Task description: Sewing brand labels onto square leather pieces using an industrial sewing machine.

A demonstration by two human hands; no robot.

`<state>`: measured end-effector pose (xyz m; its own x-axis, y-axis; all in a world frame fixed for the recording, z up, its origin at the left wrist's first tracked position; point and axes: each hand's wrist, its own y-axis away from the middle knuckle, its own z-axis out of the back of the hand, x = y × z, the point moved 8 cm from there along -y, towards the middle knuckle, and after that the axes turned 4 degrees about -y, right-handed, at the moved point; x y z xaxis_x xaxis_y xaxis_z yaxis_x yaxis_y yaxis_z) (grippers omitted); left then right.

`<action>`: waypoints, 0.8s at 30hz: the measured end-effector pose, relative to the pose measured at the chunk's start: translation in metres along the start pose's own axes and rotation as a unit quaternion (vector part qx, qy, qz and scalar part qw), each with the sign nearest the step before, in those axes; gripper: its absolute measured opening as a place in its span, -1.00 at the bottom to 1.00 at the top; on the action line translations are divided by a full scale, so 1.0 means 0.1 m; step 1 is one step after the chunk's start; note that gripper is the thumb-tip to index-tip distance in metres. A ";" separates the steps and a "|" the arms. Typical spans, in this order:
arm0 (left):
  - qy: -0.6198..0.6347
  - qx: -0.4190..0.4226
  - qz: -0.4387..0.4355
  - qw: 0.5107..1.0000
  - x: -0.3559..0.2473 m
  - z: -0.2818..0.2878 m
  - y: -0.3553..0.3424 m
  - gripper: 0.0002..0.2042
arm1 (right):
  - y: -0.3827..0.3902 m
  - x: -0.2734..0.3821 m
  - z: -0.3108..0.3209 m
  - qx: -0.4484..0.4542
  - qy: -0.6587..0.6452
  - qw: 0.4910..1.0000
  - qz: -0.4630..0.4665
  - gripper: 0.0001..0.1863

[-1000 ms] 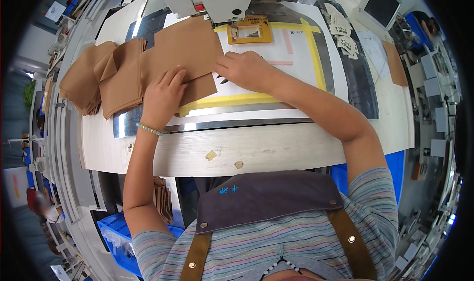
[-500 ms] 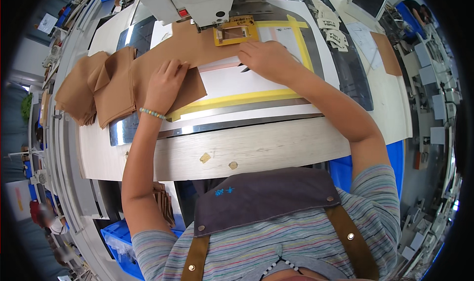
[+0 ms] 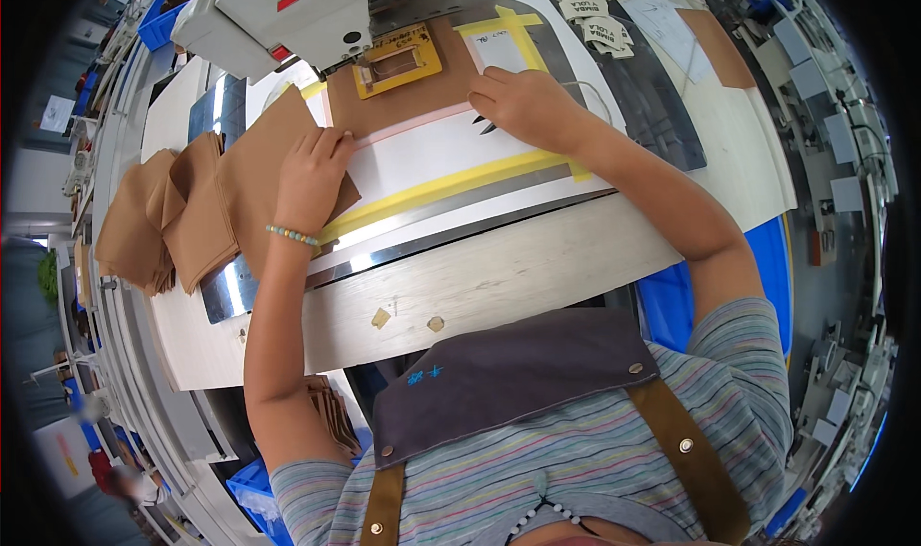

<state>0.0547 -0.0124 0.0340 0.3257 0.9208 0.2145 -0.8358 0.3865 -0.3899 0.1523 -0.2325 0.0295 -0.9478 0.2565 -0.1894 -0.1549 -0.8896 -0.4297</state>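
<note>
The left hand (image 3: 312, 177) lay palm down, fingers flat and unclenched, pressing the brown fabric piece (image 3: 278, 162). The fabric ran beyond its fingertips toward the yellow clamp frame (image 3: 398, 66) under the sewing machine (image 3: 288, 13). The right hand (image 3: 523, 105), fingers loosely curled and gripping nothing, rested on the white template (image 3: 432, 157).

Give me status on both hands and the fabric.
Left hand flat on brown fabric. Right hand pressing white template. Yellow clamp under machine head, unobstructed.

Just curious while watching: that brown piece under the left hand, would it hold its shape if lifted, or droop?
The brown piece would probably droop: it lies thin and flat under the left hand, and like pieces in the stack fold and sag. It likely weighs little and slides easily over the smooth white template.
</note>
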 end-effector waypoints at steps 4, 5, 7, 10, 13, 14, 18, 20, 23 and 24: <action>0.004 -0.001 0.018 1.000 -0.02 0.07 0.10 -0.68 | 0.04 0.01 0.08 -0.001 -0.037 0.999 -0.014 -0.75; 0.034 0.020 0.057 0.998 0.03 0.06 0.15 -0.64 | 0.07 -0.05 0.10 0.007 -0.073 0.996 -0.054 -0.66; 0.068 0.040 0.094 0.992 0.00 0.07 0.19 -0.61 | 0.15 -0.11 0.11 0.017 -0.106 0.990 -0.096 -0.56; 0.086 0.001 0.126 0.988 -0.05 0.15 0.17 -0.57 | 0.28 -0.10 0.11 0.012 -0.064 0.993 -0.101 -0.43; 0.101 0.051 0.133 0.985 0.01 -0.03 0.26 -0.51 | 0.32 -0.07 0.00 0.058 -0.112 0.985 -0.117 -0.40; 0.099 0.054 0.132 0.985 0.02 -0.05 0.26 -0.51 | 0.32 -0.08 0.00 0.067 -0.111 0.983 -0.129 -0.43; 0.098 0.064 0.136 0.984 0.02 -0.08 0.28 -0.50 | 0.31 -0.10 0.02 0.091 -0.103 0.979 -0.153 -0.47; 0.092 0.068 0.135 0.984 0.02 -0.08 0.28 -0.50 | 0.31 -0.10 0.00 0.092 -0.110 0.978 -0.152 -0.48; 0.103 0.061 0.148 0.982 0.03 -0.05 0.29 -0.49 | 0.30 -0.10 -0.02 0.091 -0.115 0.978 -0.151 -0.49; 0.121 0.047 0.160 0.978 0.05 -0.03 0.30 -0.48 | 0.30 -0.11 -0.01 0.090 -0.112 0.978 -0.152 -0.49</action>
<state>0.0329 0.0035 0.0208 0.1266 0.9836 -0.1287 -0.9453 0.0803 -0.3161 0.1578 -0.2618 0.0181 -0.8845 0.4482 0.1294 -0.4664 -0.8421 -0.2708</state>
